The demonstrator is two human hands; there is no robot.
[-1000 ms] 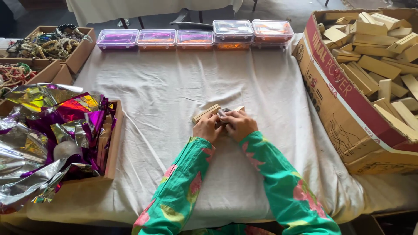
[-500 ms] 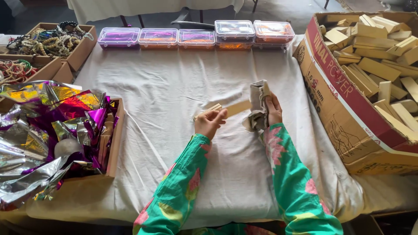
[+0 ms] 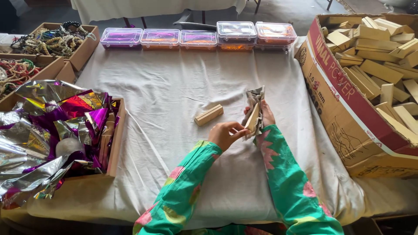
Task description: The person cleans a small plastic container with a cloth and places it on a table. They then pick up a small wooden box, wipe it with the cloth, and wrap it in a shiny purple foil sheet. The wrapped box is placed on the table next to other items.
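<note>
My right hand (image 3: pixel 266 116) grips a crumpled grey piece of sandpaper (image 3: pixel 256 101), held upright above the desk (image 3: pixel 174 95). My left hand (image 3: pixel 225 134) pinches a small pale wooden block (image 3: pixel 252 118) pressed against that paper. A second pale wooden block (image 3: pixel 209 115) lies just left on the white cloth. A cardboard box of wooden blocks (image 3: pixel 348 100) stands at my right, crinkled foil wrappers (image 3: pixel 52 126) at my left.

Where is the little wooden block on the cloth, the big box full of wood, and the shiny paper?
wooden block (image 3: pixel 209 115): head view, middle of its top face.
cardboard box (image 3: pixel 348 109): head view, its red side wall.
shiny foil (image 3: pixel 65 109): head view, purple crumpled sheet.
</note>
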